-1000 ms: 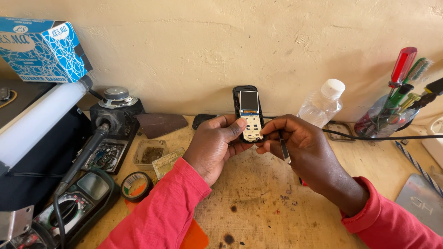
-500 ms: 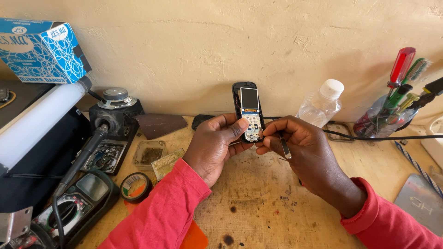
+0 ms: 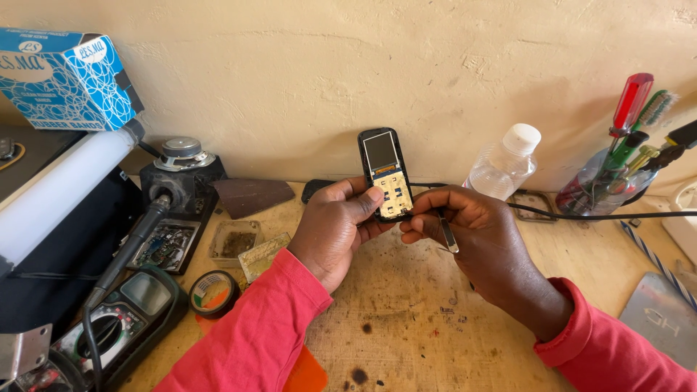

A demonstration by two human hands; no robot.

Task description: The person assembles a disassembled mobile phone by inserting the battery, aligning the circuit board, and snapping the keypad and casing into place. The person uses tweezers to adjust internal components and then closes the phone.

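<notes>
1. Phone (image 3: 385, 174) first: I see a small open handset with its cover off, screen and keypad contacts bare, held upright above the table (image 3: 406, 319), close to the wall.
2. My left hand (image 3: 337, 232) is closed around the phone's lower left side, thumb pressed on the keypad face.
3. My right hand (image 3: 483, 243) has its fingers curled shut on thin metal tweezers (image 3: 448, 236); its fingertips touch the phone's lower right edge. The tweezers point down, away from the board.
4. To work well here, I judge the left grip should stay firm and low so the bare contacts are not smeared, and the tweezers need turning toward the board with a light touch.
5. Just right of the right hand stand a clear plastic bottle (image 3: 504, 161) and a black cable (image 3: 595, 215) running across the table; the cable could snag a wrist.
6. Further right, a jar of screwdrivers (image 3: 617, 174).
7. Left of the left hand lie a roll of tape (image 3: 214, 292), a multimeter (image 3: 131, 319) and a soldering station (image 3: 178, 181), well apart from the phone.
</notes>
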